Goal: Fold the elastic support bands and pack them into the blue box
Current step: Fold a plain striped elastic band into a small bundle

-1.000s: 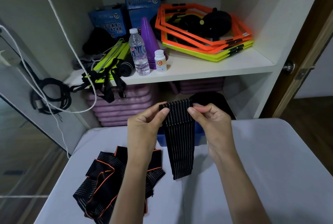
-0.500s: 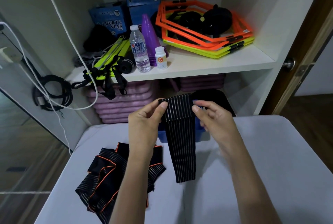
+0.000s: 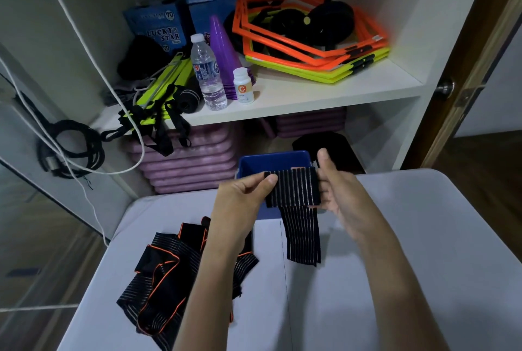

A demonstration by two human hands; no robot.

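A black striped elastic band [image 3: 293, 191] is held above the white table, in front of the blue box [image 3: 272, 160]. My left hand [image 3: 240, 201] pinches its left edge and my right hand [image 3: 337, 194] grips its right edge. The top of the band is folded over into a flat block, and its tail hangs down to the table [image 3: 303, 237]. A heap of black bands with orange trim [image 3: 166, 268] lies on the table to the left, partly under my left forearm. The blue box stands at the table's far edge; its inside is mostly hidden.
The white table [image 3: 409, 251] fills the foreground. Behind it a shelf [image 3: 324, 90] holds a water bottle [image 3: 207, 73], a white pill bottle [image 3: 243, 85], a purple cone, blue boxes and orange hexagon frames [image 3: 310, 37]. Purple mats are stacked below. Cables hang on the left.
The hands have come down from in front of the shelf to just before the blue box. The band's upper end is now folded over; a shorter tail hangs.
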